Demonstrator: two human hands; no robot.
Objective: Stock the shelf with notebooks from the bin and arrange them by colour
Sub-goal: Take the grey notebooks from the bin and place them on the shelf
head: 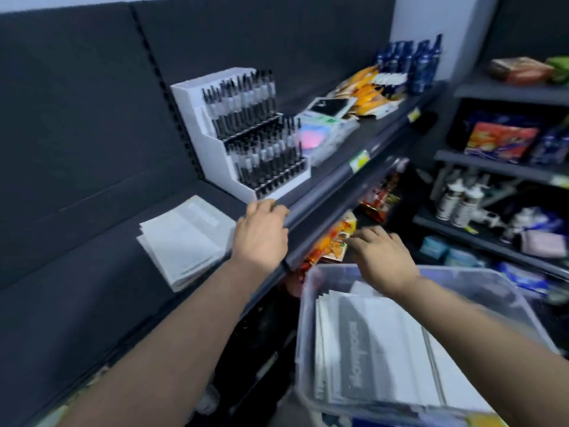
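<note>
A short stack of white notebooks (184, 241) lies flat on the dark shelf (92, 303) at the left. My left hand (261, 235) rests on the shelf's front edge, just right of that stack, fingers curled over the rail and holding no notebook. A clear plastic bin (505, 291) sits low at the right with several white and grey notebooks (375, 346) lying in it. My right hand (381, 257) hovers over the bin's far rim, palm down, fingers spread, nothing in it. The frame is blurred by motion.
A white tiered pen display (246, 134) stands on the shelf behind my left hand. Pastel packets (320, 134), orange packs and dark blue bottles (409, 63) fill the shelf further right. Snack packets (335, 238) sit on the shelf below. A second shelving unit (505, 167) stands at right.
</note>
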